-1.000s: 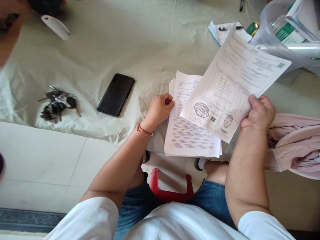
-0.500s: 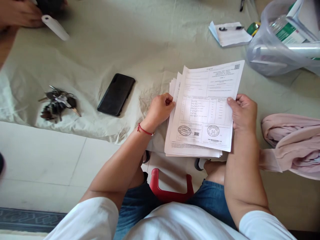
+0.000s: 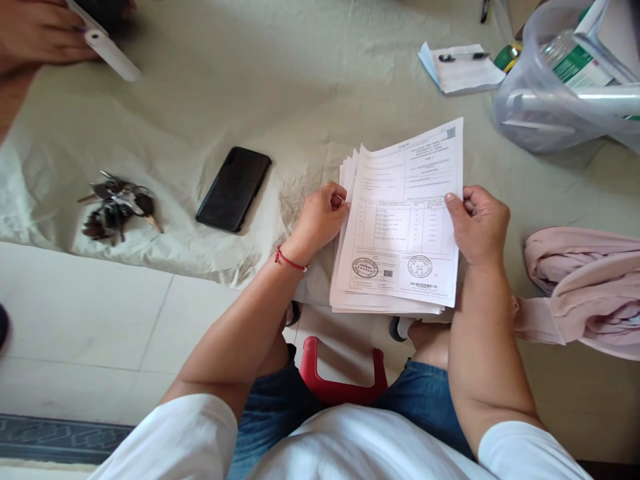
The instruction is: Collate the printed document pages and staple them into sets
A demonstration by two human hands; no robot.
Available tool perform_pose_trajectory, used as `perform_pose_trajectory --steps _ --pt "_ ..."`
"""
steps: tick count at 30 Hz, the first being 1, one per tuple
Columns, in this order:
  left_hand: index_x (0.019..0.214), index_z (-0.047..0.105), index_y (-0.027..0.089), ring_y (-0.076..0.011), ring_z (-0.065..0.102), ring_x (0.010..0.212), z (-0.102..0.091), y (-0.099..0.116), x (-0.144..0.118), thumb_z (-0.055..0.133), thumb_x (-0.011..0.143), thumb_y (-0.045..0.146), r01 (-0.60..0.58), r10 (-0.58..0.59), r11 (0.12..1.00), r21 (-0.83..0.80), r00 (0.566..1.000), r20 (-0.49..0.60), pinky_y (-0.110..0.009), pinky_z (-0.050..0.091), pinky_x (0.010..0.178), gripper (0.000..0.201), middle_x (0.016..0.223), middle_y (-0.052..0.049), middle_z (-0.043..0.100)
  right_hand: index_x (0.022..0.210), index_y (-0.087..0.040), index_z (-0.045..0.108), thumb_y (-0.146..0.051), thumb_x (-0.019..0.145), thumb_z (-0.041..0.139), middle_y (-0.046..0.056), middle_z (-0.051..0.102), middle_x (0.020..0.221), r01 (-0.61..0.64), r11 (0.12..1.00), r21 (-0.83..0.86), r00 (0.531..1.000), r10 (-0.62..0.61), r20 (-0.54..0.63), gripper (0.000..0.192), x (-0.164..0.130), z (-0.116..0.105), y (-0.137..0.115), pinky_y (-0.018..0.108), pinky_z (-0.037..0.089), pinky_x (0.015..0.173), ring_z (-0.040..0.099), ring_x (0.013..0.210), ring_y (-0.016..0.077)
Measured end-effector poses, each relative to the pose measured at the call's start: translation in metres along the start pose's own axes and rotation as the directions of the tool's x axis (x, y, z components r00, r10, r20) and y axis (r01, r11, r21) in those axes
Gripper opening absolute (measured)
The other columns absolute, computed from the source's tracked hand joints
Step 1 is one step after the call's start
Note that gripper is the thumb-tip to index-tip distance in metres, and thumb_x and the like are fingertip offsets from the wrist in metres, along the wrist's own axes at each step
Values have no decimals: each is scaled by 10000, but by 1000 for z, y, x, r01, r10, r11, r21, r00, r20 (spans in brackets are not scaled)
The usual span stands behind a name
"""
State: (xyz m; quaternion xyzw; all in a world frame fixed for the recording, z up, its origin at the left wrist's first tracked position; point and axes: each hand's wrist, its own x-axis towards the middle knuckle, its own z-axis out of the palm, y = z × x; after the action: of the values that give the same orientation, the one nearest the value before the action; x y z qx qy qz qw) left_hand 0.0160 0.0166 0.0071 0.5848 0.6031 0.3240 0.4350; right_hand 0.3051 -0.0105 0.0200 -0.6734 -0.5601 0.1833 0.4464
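A stack of printed papers [image 3: 386, 303] lies at the near edge of the cloth-covered table [image 3: 280, 87]. On top rests a stamped sheet [image 3: 405, 213] with a table and two round seals. My right hand [image 3: 477, 223] pinches that sheet's right edge between thumb and fingers. My left hand [image 3: 320, 217], with a red string on the wrist, is curled against the left edge of the stack.
A black phone [image 3: 233, 189] and a bunch of keys [image 3: 116, 205] lie to the left. At the back right are a notepad with a pen [image 3: 460, 67] and a clear plastic bag [image 3: 560, 87]. A pink garment [image 3: 585, 287] lies right. Another person's hand [image 3: 45, 33] holds a white object at top left.
My right hand brought the stamped sheet down from the air on the right and laid it onto the stack. The other person's hand came into view at top left.
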Motion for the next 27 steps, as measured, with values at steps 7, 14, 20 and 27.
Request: perform_pose_trajectory --steps 7,14,20,27 --pt "1104 521 255 -187 671 830 0 3 0 650 1008 229 35 -36 998 -57 999 -23 -340 526 811 163 789 23 665 842 -259 694 -467 948 782 -30 656 715 59 998 -37 997 -57 53 249 1 1 2 331 456 650 549 648 160" --pt "1119 527 254 -175 656 827 -1 5 -1 698 934 164 62 -62 998 -30 998 0 -334 528 791 268 876 16 681 832 -262 690 -512 925 790 -38 619 687 31 999 -42 995 -27 91 285 0 2 5 331 439 646 522 642 164" --pt "1128 545 249 -165 634 830 -1 2 1 697 881 97 52 -51 998 -25 999 9 -329 518 791 327 902 16 667 853 -259 702 -475 939 779 -38 648 693 47 997 -58 993 -40 108 245 0 4 9 342 482 679 569 648 171" --pt "1106 561 253 -173 637 833 0 1 1 725 839 89 50 -50 998 -31 999 2 -337 515 800 354 901 15 663 853 -254 719 -452 923 785 -33 685 709 3 999 -52 991 4 133 220 0 6 9 350 500 712 605 666 182"
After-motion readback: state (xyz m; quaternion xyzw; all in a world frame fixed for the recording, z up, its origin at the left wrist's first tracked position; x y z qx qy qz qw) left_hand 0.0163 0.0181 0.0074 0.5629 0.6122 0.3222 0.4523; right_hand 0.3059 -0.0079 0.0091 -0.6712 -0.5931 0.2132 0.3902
